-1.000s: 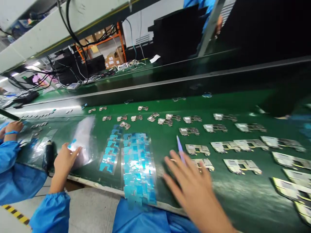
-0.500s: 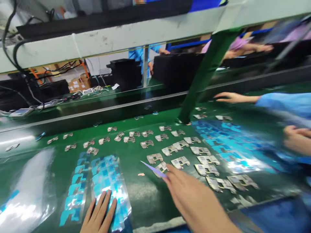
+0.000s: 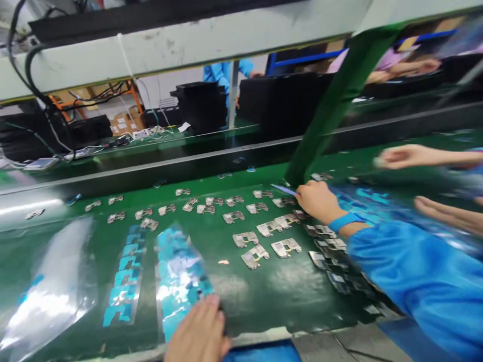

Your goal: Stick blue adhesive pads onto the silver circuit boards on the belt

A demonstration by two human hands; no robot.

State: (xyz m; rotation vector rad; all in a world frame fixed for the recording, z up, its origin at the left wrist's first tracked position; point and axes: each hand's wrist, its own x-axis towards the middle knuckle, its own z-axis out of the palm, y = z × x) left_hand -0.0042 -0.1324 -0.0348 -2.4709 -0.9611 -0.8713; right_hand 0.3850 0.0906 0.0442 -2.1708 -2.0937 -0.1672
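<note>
My left hand point(image 3: 198, 327) is at the front edge of the table. Its fingers are together at the near right edge of a clear sheet of bright blue stickers point(image 3: 177, 271), which looks bent up along that side. My right hand point(image 3: 317, 201), with a blue wristband and a blue sleeve, reaches to the far right. It grips slim purple tweezers point(image 3: 284, 190), whose tip points left. Small silvery metal plates with cut-outs lie around the tip. One such metal plate point(image 3: 287, 247) lies in front of that hand; my forearm covers part of the right-hand group.
A narrower blue sticker strip point(image 3: 126, 276) and a clear plastic sheet point(image 3: 56, 281) lie left. A green post point(image 3: 339, 110) rises behind my right hand. At right, a co-worker's hands point(image 3: 411, 156) are over another blue sticker sheet point(image 3: 362, 201). A white beam point(image 3: 188, 45) crosses above.
My right hand has moved away and to the right with the tweezers. My left hand has gone from lying spread on the sticker sheet to fingers together at its edge; the sheet has bent.
</note>
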